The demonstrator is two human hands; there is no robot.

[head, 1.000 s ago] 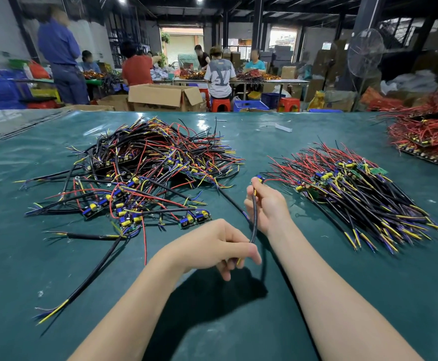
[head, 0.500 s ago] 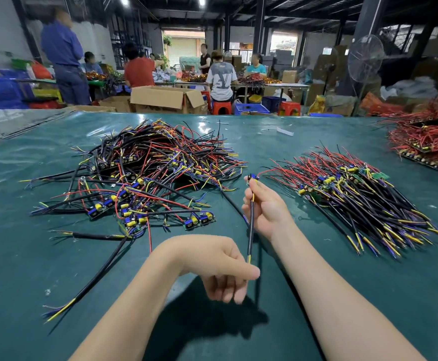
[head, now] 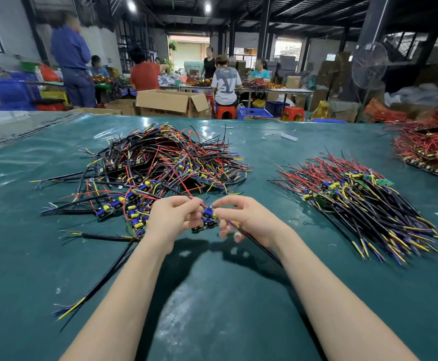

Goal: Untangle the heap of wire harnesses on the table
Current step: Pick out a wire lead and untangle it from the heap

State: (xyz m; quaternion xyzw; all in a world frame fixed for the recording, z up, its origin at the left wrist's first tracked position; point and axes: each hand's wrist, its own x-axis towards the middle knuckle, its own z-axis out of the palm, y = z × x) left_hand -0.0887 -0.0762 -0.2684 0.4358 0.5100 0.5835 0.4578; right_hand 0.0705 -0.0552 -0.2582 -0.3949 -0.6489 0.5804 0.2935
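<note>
Your two hands meet low over the table, fingers curled. Your left hand (head: 171, 217) pinches a red wire (head: 186, 191). Your right hand (head: 249, 220) pinches the small circuit board (head: 207, 217) of one harness, and its black cable (head: 259, 246) trails toward five o'clock under your wrist. Three piles lie on the green table (head: 25, 256): the tangled heap (head: 160, 165) at eleven o'clock, a straightened pile (head: 356, 201) at three and a red pile (head: 426, 149) at two. Half a second ago your hands were apart, holding a cable upright.
</note>
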